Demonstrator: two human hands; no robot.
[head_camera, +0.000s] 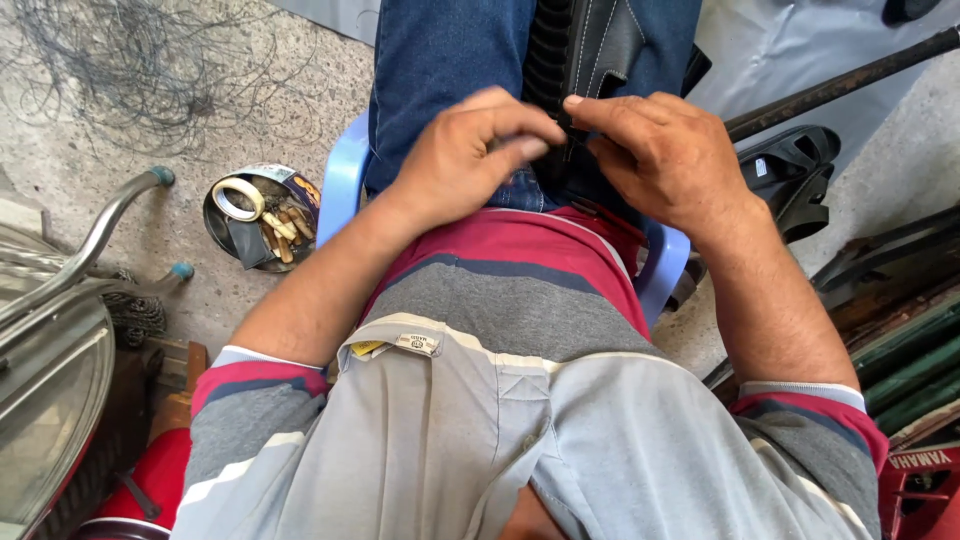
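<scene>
Head view: tin (262, 215) with tape roll (238, 199)

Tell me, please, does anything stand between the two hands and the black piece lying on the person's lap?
Nothing visible does. The left hand and the right hand both already rest on the black ribbed piece on the lap, fingertips meeting at its near end. What the fingertips pinch there is hidden.

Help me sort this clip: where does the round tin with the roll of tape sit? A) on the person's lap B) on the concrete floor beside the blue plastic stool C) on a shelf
B: the tin stands on the floor beside the stool.
</scene>
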